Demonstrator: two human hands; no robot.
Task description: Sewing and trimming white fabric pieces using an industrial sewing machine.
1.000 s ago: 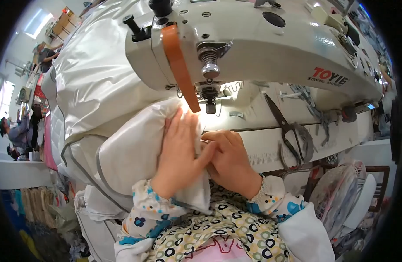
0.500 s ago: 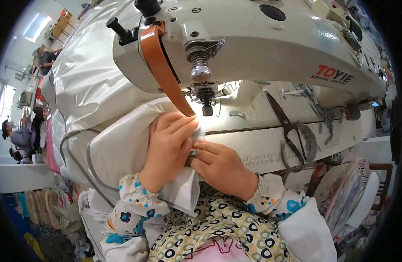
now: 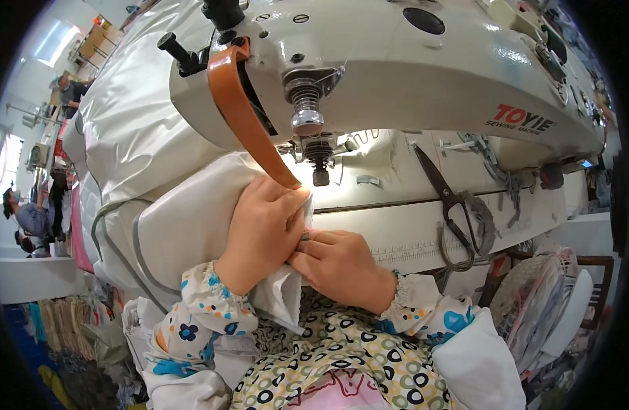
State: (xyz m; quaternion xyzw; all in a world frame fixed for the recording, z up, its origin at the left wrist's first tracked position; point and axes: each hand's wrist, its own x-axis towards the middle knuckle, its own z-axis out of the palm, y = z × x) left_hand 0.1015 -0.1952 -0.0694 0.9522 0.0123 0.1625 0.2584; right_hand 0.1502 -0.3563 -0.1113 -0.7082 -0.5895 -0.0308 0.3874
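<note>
A sewing machine (image 3: 383, 75) with an orange finger-shaped guard (image 3: 243, 113) reaches over white fabric (image 3: 188, 222) edged in grey piping (image 3: 138, 256). My left hand (image 3: 263, 222) lies on the fabric just below the guard's tip, its fingers curled together and gripping the cloth by the needle area. Close against it, my right hand (image 3: 342, 263) pinches the fabric's edge, with a small grey bit showing at its fingertips. The needle and presser foot are hidden behind the guard and my fingers. A loose fabric corner (image 3: 280, 301) hangs toward my lap.
Black-handled scissors (image 3: 448, 195) lie on the machine bed (image 3: 410, 239) to the right, beside grey strip scraps (image 3: 488, 157). More white fabric (image 3: 133, 116) spreads at the back left. A fan (image 3: 536, 307) stands at the lower right. Other people sit at the far left.
Both hands have shifted slightly left, the right one drawing closer under the left. The fabric's hanging corner has moved a little left. The view has shifted slightly.
</note>
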